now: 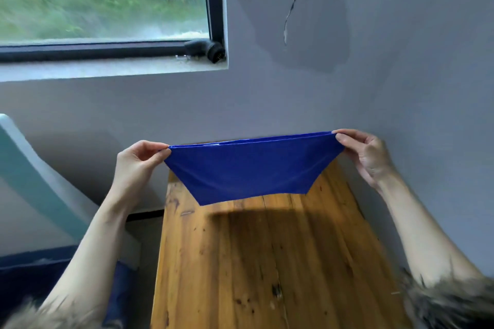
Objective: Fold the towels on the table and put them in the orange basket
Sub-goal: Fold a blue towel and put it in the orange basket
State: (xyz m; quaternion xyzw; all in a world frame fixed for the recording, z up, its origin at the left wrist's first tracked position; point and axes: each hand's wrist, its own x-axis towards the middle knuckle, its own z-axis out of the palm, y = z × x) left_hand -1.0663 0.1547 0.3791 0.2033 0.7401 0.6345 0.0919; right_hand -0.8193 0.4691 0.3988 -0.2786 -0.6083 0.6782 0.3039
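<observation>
Head view: my left hand (139,160) and right hand (366,153) pinch the blue towel's (246,168) top corners, hanging above the table (254,262). I'd keep edges level (basket unseen) before lowering it.

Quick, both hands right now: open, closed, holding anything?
Left hand: closed, pinching the left top corner of the blue towel.
Right hand: closed, pinching the towel's right top corner, held taut above the wooden table.
</observation>
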